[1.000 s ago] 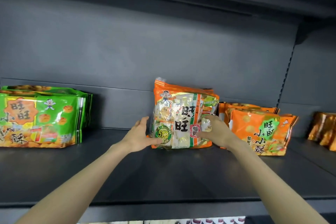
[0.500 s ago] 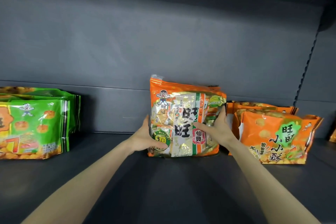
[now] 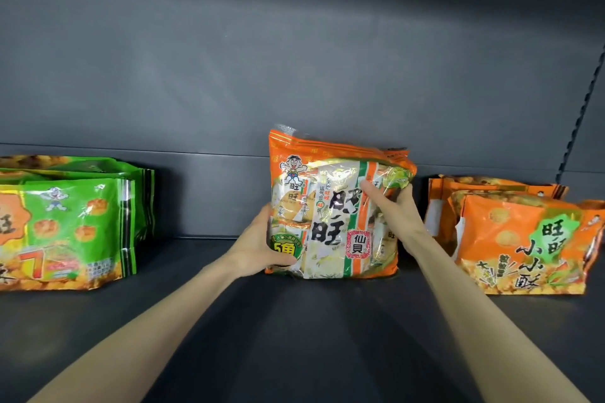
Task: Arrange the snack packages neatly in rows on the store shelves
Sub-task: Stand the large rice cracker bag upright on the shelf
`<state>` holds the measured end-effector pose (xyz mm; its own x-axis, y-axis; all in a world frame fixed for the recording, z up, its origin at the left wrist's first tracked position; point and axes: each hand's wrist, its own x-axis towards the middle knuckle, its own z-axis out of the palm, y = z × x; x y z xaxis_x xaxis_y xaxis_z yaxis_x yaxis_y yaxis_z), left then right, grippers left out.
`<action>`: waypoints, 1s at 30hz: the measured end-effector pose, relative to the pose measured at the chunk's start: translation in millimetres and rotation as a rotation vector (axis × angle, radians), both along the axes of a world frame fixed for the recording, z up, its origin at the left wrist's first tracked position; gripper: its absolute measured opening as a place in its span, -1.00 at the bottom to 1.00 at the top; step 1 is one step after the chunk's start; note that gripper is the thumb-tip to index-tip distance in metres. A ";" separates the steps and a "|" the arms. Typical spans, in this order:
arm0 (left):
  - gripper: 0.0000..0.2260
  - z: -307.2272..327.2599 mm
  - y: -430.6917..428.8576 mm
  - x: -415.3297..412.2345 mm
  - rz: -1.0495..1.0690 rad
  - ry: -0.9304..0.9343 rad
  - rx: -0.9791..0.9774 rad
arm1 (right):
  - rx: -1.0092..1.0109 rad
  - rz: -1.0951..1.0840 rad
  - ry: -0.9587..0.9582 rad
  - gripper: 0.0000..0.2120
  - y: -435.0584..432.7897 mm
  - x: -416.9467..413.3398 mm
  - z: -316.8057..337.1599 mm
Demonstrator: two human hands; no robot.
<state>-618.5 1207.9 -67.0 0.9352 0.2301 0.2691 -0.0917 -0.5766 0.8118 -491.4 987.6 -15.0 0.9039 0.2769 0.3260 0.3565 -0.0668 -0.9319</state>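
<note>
Snack bag (image 3: 337, 206), one, orange and white, stands upright at the middle of the dark shelf (image 3: 294, 337), close to the back wall (image 3: 294, 59); an orange edge shows behind its top right corner, and I cannot tell if that is a second bag. Two hands hold it. The left hand (image 3: 258, 245) grips the lower left edge with the thumb laid across the front and the fingers hidden behind. The right hand (image 3: 396, 213) clasps the right side, thumb pressed on the front, fingers curled round the upper right corner. Just to the right stand two orange bags, front (image 3: 523, 245) and rear (image 3: 491, 186). Well apart on the left stand at least three green bags (image 3: 65, 229), one behind another.
</note>
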 end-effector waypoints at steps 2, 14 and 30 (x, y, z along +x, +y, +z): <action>-0.13 -1.9 6.2 -5.3 0.018 -0.021 0.010 | -0.032 -0.047 -0.040 -0.33 5.6 -4.5 2.2; 0.08 -11.3 58.9 -45.0 0.100 -0.025 -0.010 | -0.126 0.252 0.051 0.00 66.0 -36.6 6.5; 0.07 -18.7 72.4 -59.1 0.219 -0.150 0.073 | -0.045 -0.056 -0.058 -0.38 105.1 -54.7 10.5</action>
